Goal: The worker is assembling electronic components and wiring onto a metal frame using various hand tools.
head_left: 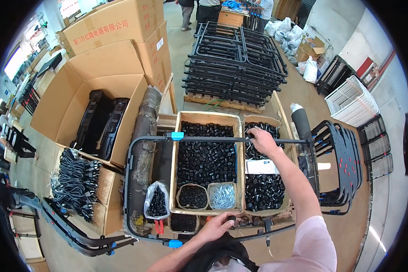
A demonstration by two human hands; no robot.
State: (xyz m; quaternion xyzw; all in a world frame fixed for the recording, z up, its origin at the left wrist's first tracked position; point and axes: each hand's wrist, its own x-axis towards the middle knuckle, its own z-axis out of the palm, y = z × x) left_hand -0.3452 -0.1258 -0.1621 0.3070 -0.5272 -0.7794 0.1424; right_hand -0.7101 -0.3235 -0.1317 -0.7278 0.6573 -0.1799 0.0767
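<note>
A black rectangular tube frame point(145, 138) with blue clips point(177, 135) lies across the work stand in front of me. At its near rail my left hand point(215, 228) has its fingers closed round a small black round part point(231, 218). My right hand point(263, 140) reaches over to the far rail, its fingers curled and pinching a small black part point(249, 135) there. Beneath the frame, a wooden bin point(241, 170) holds many black caps point(204, 158). A second bin of black knobs point(264, 192) sits on the right, with a white phone point(261, 167) lying on its contents.
Small containers hold silver screws point(222, 196) and black bits point(192, 197); a plastic bag point(157, 201) holds more. On the left are an open carton point(54, 109) and bundled black cables point(77, 181). Stacked frames point(235, 68) stand behind, others point(344, 167) at right. People work farther back.
</note>
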